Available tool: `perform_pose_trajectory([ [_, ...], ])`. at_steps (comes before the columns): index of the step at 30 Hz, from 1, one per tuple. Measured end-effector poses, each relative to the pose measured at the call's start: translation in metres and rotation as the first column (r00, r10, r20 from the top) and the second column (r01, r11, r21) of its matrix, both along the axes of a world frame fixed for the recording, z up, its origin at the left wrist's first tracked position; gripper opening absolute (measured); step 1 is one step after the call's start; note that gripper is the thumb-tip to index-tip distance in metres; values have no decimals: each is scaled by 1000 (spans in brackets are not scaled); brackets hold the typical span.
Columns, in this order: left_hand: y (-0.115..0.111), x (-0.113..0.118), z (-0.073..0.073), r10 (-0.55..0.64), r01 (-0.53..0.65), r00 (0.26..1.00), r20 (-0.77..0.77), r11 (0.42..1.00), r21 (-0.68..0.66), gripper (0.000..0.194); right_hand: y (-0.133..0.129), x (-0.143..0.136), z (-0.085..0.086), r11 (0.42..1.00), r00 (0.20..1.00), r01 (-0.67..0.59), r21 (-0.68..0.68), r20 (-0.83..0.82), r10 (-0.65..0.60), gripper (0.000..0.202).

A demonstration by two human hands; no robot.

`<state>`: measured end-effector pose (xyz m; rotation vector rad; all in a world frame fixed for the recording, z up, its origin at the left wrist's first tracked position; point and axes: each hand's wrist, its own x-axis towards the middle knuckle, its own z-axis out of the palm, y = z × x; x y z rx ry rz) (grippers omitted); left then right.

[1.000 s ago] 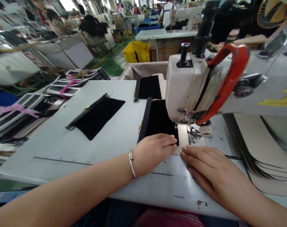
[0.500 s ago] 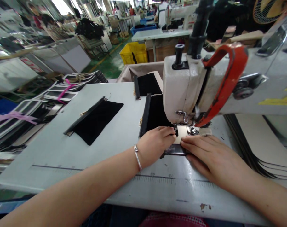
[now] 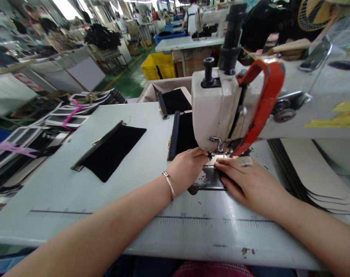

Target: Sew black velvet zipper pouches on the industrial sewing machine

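Note:
Under the head of a white sewing machine (image 3: 213,109) lies a small cream piece (image 3: 211,161), its far end at the presser foot. My left hand (image 3: 186,168) is closed at the left edge of the work, fingers curled and pressed together beside the needle area. Just behind it, a black fabric piece (image 3: 186,132) with a dark edge strip and gold-coloured zip pull runs beneath the machine head. My right hand (image 3: 251,179) rests with fingers stretched out, their tips on the cream piece. A worn metal plate (image 3: 211,179) shows between both hands. The needle itself is hidden.
Another black piece (image 3: 114,148) with an edge strip lies on the left of the table (image 3: 140,192); one more (image 3: 175,100) sits farther back. Cream-faced panels (image 3: 310,165) are stacked at right. Tied bundles (image 3: 13,150) stand at left, a yellow crate (image 3: 159,66) beyond.
The cream piece has moved away from me under the presser foot, so less of it shows and more of the metal plate is bare. Both hands followed slightly forward. The view has shifted a little.

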<state>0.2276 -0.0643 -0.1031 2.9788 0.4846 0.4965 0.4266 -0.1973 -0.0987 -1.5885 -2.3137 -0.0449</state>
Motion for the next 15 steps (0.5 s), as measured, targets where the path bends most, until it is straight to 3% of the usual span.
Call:
perform_pose_trajectory([
  [11, 0, -1, 4, -14, 6, 992, 122, 998, 65, 21, 2, -3, -4, 999, 999, -6, 33, -37, 7, 33],
  [15, -4, -7, 5, -82, 69, 981, 174, 995, 76, 23, -3, -7, 0, 999, 998, -32, 38, -48, 34, 27],
])
